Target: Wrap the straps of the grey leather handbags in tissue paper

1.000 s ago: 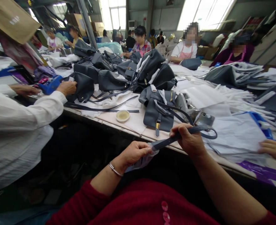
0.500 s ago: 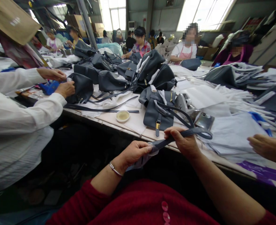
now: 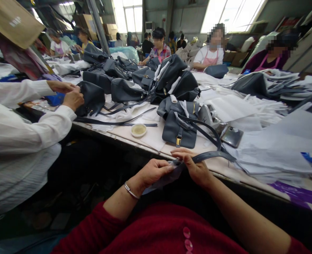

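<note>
My left hand [image 3: 156,173], with a silver bangle on the wrist, is closed on the wrapped end of a dark strap; thin whitish wrapping [image 3: 168,178] hangs below its fingers. My right hand [image 3: 195,165] is closed round the same dark strap [image 3: 214,154], close to my left fingertips. From there the strap runs right over the table edge and loops back toward a dark bag [image 3: 179,128] with a gold buckle, which lies just beyond my hands.
A person in white sleeves [image 3: 39,130] works at the left on another dark bag [image 3: 90,98]. A round white dish [image 3: 139,130], a phone [image 3: 232,136] and stacked white sheets [image 3: 272,148] lie on the table [image 3: 124,135]. More dark bags [image 3: 169,77] are piled behind.
My right hand has slid left along the strap toward my left hand. The other person's hand at the right has left view, and a white sheet now covers part of the stack there.
</note>
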A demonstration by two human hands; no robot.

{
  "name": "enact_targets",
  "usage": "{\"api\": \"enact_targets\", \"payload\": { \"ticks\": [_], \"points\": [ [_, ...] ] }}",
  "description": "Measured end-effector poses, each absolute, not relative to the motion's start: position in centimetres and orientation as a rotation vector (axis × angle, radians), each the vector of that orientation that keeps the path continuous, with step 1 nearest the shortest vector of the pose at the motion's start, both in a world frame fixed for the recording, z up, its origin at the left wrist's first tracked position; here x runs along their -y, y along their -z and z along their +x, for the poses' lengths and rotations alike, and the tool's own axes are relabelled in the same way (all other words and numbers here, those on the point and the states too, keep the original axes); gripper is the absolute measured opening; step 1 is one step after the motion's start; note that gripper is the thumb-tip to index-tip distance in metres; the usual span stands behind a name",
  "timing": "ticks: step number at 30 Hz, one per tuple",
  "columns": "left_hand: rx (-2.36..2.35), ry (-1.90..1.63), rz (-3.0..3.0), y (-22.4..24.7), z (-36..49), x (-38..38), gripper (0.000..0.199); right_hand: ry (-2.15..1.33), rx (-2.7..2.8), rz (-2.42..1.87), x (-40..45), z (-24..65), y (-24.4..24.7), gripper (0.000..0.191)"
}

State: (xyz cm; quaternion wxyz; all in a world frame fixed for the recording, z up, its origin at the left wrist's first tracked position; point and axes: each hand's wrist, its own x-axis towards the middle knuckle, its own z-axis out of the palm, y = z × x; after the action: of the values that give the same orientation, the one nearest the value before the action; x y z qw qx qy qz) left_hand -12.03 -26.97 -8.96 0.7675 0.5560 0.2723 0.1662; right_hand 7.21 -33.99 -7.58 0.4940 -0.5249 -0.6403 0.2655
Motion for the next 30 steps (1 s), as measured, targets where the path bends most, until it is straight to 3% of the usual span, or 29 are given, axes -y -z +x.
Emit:
{"api": "enact_targets", "payload": {
  "ticks": [4,10,15,21,26,30],
  "points": [
    [-0.605,-0.372,1.282,8.7,-11.6,27.1,0.04,-0.59,1.761,-1.326,34.7,5.2,9.5,0.045],
    [-0.621,-0.459,1.485,8.2,-12.1,27.3,0.034,-0.627,1.642,-1.494,35.2,6.3,9.8,0.069],
    [-0.666,-0.611,1.709,8.9,-13.1,27.4,0.029,-0.929,0.93,-1.414,37.1,7.0,9.5,0.04],
    [-0.623,-0.64,1.76,8.8,-12.9,28.6,0.028,-1.558,0.33,-1.072,36.5,5.3,9.5,0.032],
    [-0.627,-0.691,1.659,9.1,-12.6,29.8,0.028,-1.417,0.161,-0.935,33.0,5.2,8.5,0.015],
    [-0.76,-0.789,1.552,10.3,-12.7,30.0,0.046,-1.312,0.3,-0.885,31.9,4.6,7.8,0.017]
  ]
}}
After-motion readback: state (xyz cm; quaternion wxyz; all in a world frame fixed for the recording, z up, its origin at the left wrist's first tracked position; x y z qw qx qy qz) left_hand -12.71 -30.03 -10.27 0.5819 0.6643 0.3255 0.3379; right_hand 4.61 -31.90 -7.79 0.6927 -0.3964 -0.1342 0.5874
